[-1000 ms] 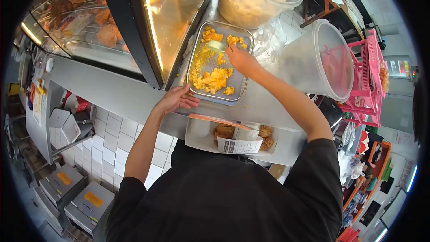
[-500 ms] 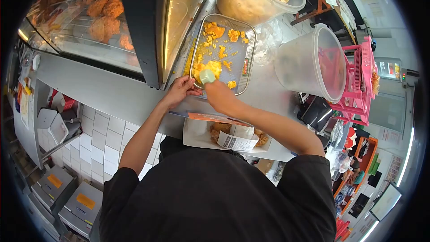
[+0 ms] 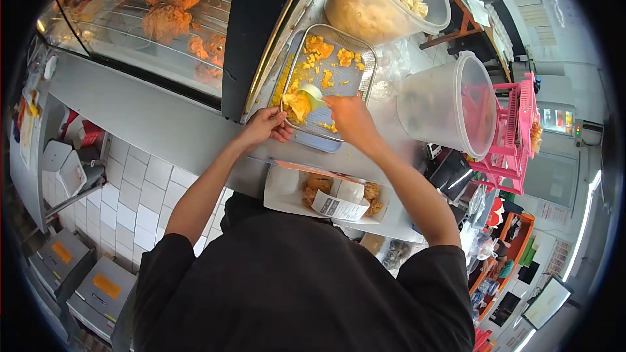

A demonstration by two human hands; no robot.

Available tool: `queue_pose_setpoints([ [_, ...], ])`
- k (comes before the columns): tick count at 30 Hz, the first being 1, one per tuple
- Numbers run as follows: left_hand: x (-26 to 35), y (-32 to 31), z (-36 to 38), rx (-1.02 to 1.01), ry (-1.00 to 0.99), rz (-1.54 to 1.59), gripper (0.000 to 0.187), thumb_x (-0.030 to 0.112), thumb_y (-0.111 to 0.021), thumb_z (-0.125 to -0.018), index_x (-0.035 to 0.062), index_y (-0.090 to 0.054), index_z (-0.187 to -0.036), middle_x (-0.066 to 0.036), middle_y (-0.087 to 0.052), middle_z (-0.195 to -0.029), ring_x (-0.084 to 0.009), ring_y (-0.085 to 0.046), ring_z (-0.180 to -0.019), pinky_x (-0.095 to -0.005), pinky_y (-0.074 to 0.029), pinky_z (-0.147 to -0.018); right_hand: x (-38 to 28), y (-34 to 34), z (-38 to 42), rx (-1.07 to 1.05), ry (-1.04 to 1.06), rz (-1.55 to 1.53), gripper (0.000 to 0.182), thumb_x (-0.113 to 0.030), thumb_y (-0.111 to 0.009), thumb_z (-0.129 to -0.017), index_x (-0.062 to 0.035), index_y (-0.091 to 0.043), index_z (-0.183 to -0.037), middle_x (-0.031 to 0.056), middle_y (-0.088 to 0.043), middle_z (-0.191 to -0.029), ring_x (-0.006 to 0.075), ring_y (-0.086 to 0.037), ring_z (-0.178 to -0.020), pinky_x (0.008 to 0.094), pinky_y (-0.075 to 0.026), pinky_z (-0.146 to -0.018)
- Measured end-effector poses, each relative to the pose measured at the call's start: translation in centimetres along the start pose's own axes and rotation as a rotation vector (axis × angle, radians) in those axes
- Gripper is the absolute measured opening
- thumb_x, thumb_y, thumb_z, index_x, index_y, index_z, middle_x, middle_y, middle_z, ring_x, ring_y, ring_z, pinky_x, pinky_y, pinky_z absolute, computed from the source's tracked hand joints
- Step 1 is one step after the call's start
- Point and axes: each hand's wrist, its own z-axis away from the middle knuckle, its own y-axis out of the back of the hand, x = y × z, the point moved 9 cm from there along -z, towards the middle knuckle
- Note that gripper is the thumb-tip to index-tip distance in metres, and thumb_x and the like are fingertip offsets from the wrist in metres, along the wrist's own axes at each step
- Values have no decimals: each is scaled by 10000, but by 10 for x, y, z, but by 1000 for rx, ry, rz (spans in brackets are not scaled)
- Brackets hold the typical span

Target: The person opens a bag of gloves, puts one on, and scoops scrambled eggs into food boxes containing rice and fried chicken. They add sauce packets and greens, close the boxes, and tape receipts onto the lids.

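Note:
A rectangular metal mesh tray (image 3: 349, 83) holds crumbly yellow food (image 3: 297, 107), heaped mostly in its near left corner with smaller clumps farther back. My left hand (image 3: 266, 126) has its fingers closed on the tray's near left corner. In my right hand (image 3: 352, 120) is the handle of a pale green scoop (image 3: 313, 94), its head against the heaped yellow food. Beneath the mesh tray, the edge of a bluish tray (image 3: 318, 144) shows. Nearer my body, an open paper box (image 3: 282, 186) contains fried chicken (image 3: 317, 184) and a printed paper slip (image 3: 340, 206).
To the left stands a glass display case (image 3: 140, 75) with fried chicken on racks. A large clear tub (image 3: 365, 10) of bagged food sits behind the tray. Another clear tub (image 3: 433, 101) lies tipped to the right, beside a pink plastic rack (image 3: 512, 124).
My right hand has moved slightly right with the scoop, whose head now lies lower against the heap. More of the bluish tray shows below the mesh tray. My left hand stays at the corner.

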Motion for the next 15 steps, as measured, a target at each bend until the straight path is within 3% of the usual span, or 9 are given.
queue_pose_setpoints([
  [3, -6, 3, -3, -5, 26, -59, 289, 311, -430, -1064, 43, -504, -984, -138, -680, -940, -141, -666, -749, -248, -547, -618, -16, -12, 6, 151, 15, 136, 190, -17, -582, -826, -5, -687, -984, 278, -660, -831, 426, -660, -777, 487, -521, -695],
  [6, -5, 2, -4, -21, -12, -42, 278, 307, -417, -1070, 51, -509, -1013, -126, -679, -932, -118, -642, -714, -227, -516, -573, -23, -32, 10, 70, -8, 191, 229, -20, -564, -831, -22, -674, -1032, 269, -647, -810, 429, -657, -766, 495, -518, -705],
  [9, -6, 2, -4, -13, -33, -68, 267, 296, -413, -1072, 52, -508, -1020, -116, -675, -916, -116, -634, -702, -230, -515, -570, -22, -54, 9, -69, 72, -56, 252, -12, -545, -854, -13, -660, -1078, 260, -650, -836, 426, -654, -725, 467, -518, -641],
  [11, -3, 4, -5, -17, -29, -44, 261, 286, -414, -1072, 48, -508, -1021, -110, -671, -901, -108, -623, -678, -229, -508, -541, 9, -54, -14, -14, 9, -242, 221, -40, -532, -934, -7, -649, -1119, 160, -663, -818, 282, -610, -584, 365, -467, -521],
  [12, -1, 3, -5, -21, -34, -47, 261, 286, -414, -1072, 48, -508, -1021, -110, -671, -901, -108, -623, -678, -229, -508, -541, 22, -52, -17, -8, 9, -239, 221, -40, -532, -934, -7, -649, -1119, 160, -663, -818, 282, -610, -584, 365, -467, -521],
  [14, 2, 5, -4, -7, -30, -85, 258, 280, -418, -1072, 46, -508, -1006, -106, -672, -895, -99, -613, -642, -224, -493, -503, 70, -83, -3, -236, -577, -1004, 223, -120, -525, -1000, -11, -651, -1149, 47, -634, -780, 127, -468, -519, 264, -365, -464],
  [15, 2, 2, -3, -9, -35, -83, 258, 280, -418, -1072, 46, -508, -1006, -106, -672, -895, -99, -613, -642, -224, -493, -503, 79, -91, 9, -178, -664, -1021, 266, -160, -490, -1034, -35, -624, -1226, -17, -587, -782, 52, -373, -523, 227, -302, -450],
])
